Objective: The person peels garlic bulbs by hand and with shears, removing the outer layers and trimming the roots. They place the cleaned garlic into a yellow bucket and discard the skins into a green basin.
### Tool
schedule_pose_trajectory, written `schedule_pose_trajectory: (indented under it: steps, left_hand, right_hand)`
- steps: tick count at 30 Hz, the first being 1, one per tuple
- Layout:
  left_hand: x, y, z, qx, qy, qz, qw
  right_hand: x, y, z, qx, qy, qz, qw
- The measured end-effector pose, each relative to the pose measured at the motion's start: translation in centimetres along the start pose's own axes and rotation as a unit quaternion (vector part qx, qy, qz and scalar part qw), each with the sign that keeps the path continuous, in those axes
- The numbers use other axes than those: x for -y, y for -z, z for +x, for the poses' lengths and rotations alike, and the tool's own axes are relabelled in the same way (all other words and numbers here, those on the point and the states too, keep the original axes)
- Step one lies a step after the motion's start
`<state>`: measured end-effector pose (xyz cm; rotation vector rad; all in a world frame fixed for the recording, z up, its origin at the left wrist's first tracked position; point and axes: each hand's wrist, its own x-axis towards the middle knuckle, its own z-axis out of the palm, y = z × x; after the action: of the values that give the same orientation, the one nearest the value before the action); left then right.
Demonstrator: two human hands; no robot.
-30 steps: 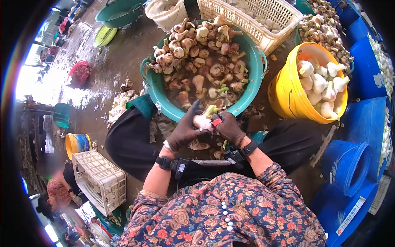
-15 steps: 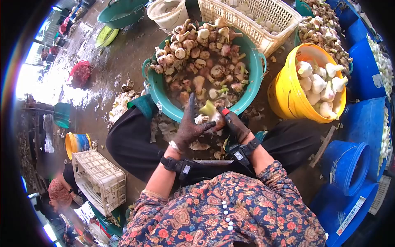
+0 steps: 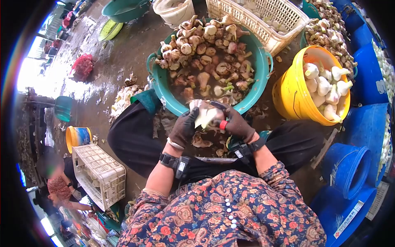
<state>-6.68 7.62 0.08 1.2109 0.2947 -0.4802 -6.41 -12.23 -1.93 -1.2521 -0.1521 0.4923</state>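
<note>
Both my hands wear dark gloves and meet over my lap, just in front of the green basin (image 3: pixel 258 84). My left hand (image 3: pixel 184 127) grips a pale garlic bulb (image 3: pixel 205 115) from the left. My right hand (image 3: pixel 238 123) holds a small red-handled tool (image 3: pixel 222 124) against the bulb's right side. The basin holds muddy water and several unpeeled garlic bulbs (image 3: pixel 207 53). To the right stands a yellow bucket (image 3: pixel 290 96) with several white peeled bulbs (image 3: pixel 327 88).
A white plastic crate (image 3: pixel 263 18) stands behind the basin. Blue bins (image 3: pixel 349 166) line the right side, with more garlic (image 3: pixel 329 29) heaped at the back right. Peelings litter the wet floor (image 3: pixel 123 99). Left: a white crate (image 3: pixel 98 175), a small yellow bucket (image 3: pixel 76 138), a crouching person (image 3: pixel 57 185).
The left hand had opened with fingers spread over the bulb; now it is closed on it again. The bulb has turned and both hands sit slightly higher, nearer the basin rim.
</note>
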Motion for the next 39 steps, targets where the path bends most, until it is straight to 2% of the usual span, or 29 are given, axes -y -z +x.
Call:
schedule_pose_trajectory:
  steps: [1,2,4,6,8,9,10,12,14,16,18,19,20,21,22,23,24,26,27,28,30,31,32,34,35,36,37,38,39]
  left_hand:
    - [-0.7,0.0,-0.3,0.005,-0.006,0.033,0.999]
    - [-0.8,0.2,-0.2,0.005,-0.007,0.033,0.999]
    - [-1.3,0.0,0.2,-0.025,0.083,0.048,0.995]
    - [-1.6,-0.6,-0.2,-0.043,0.057,0.050,0.996]
    - [-2.3,-1.6,-0.4,-0.076,0.003,0.054,0.996]
    - [-1.8,-0.9,-0.4,-0.085,-0.038,0.086,0.992]
    - [-1.9,-0.6,-1.0,-0.040,-0.108,0.150,0.982]
    - [-1.7,0.8,-1.1,0.027,0.016,0.088,0.996]
    - [-2.0,0.8,-2.0,0.018,0.027,0.029,0.999]
    - [-1.7,2.0,-2.7,0.013,0.043,-0.027,0.999]
    - [-0.5,4.9,-2.9,0.144,0.001,-0.353,0.925]
    - [-7.0,0.9,-5.1,0.067,0.014,-0.032,0.997]
    - [-7.3,2.0,-4.1,0.177,0.006,0.155,0.972]
    - [-7.2,1.3,-3.3,0.204,-0.012,0.251,0.946]
    - [-6.7,0.3,-2.7,0.228,-0.029,0.346,0.910]
    - [-5.8,-0.2,-2.1,0.158,-0.065,0.420,0.891]
    - [-4.8,-0.9,-1.7,0.072,-0.106,0.427,0.895]
    - [-3.8,-2.1,0.1,0.073,-0.113,0.296,0.946]
    - [-3.3,-2.9,0.4,0.082,-0.120,0.288,0.947]
    - [-3.1,-3.3,0.4,0.081,-0.121,0.283,0.948]
    - [-2.9,-3.7,0.6,0.066,-0.072,0.274,0.957]
    - [-3.7,-4.6,-0.2,0.071,-0.031,0.252,0.965]
    - [-3.8,-4.7,-0.7,0.073,-0.028,0.254,0.964]
    - [-3.9,-4.5,-1.7,0.139,-0.008,0.211,0.967]
    - [-4.3,-4.3,-2.5,0.149,0.001,0.192,0.970]
    - [-5.4,-4.3,-3.5,0.159,0.005,0.179,0.971]
    - [-5.7,-3.5,-4.2,0.194,-0.017,0.140,0.971]
    - [-6.2,-2.4,-4.7,0.227,-0.039,0.100,0.968]
    - [-7.3,-1.3,-4.7,0.260,-0.019,0.130,0.957]
  right_hand:
    - [1.6,-0.6,-0.3,-0.067,0.165,-0.377,0.909]
    - [1.3,-0.8,-0.3,-0.066,0.166,-0.377,0.909]
    - [0.5,-1.0,-0.2,-0.028,0.206,-0.528,0.823]
    - [-0.2,-1.1,0.0,-0.030,0.200,-0.507,0.838]
    - [-2.2,-1.2,0.4,-0.159,0.089,-0.316,0.931]
    - [-2.5,-1.8,0.4,-0.229,0.013,0.025,0.973]
    - [-3.0,-0.8,0.7,-0.233,0.014,0.024,0.972]
    - [-4.6,1.8,1.5,-0.244,-0.070,0.211,0.944]
    - [-1.9,1.6,0.8,-0.257,-0.068,0.125,0.956]
    - [-4.5,3.2,1.1,-0.249,-0.084,0.277,0.924]
    - [-4.6,3.8,0.7,-0.290,-0.060,0.398,0.868]
    - [-5.1,4.6,0.9,-0.261,-0.046,0.351,0.898]
    - [-5.6,5.4,1.1,-0.229,-0.032,0.303,0.924]
    - [-4.0,5.0,0.6,-0.226,-0.033,0.303,0.925]
    - [-0.7,3.9,-0.2,-0.183,0.077,-0.024,0.980]
    - [1.0,3.2,-0.4,-0.121,0.180,-0.347,0.913]
    - [-2.5,3.7,0.7,-0.120,0.116,-0.123,0.978]
    - [-3.2,3.6,1.8,-0.130,0.302,-0.406,0.852]
    - [-2.3,2.8,0.9,-0.092,0.249,-0.335,0.904]
    - [-2.5,3.0,0.6,-0.089,0.247,-0.339,0.903]
    - [-3.1,3.2,0.5,-0.114,0.214,-0.466,0.851]
    - [-3.6,3.3,0.4,-0.117,0.138,-0.472,0.863]
    - [-4.7,3.6,0.4,-0.120,0.136,-0.470,0.864]
    - [-7.1,4.4,1.0,-0.172,0.045,-0.288,0.941]
    - [-7.9,4.8,1.5,-0.170,0.005,-0.123,0.978]
    - [-13.5,6.8,3.0,-0.165,0.015,0.071,0.984]
    - [-10.5,5.9,2.3,-0.176,-0.041,0.282,0.942]
    - [-6.4,4.6,1.5,-0.178,-0.094,0.479,0.854]
    - [-5.6,4.6,0.9,-0.184,-0.071,0.464,0.864]
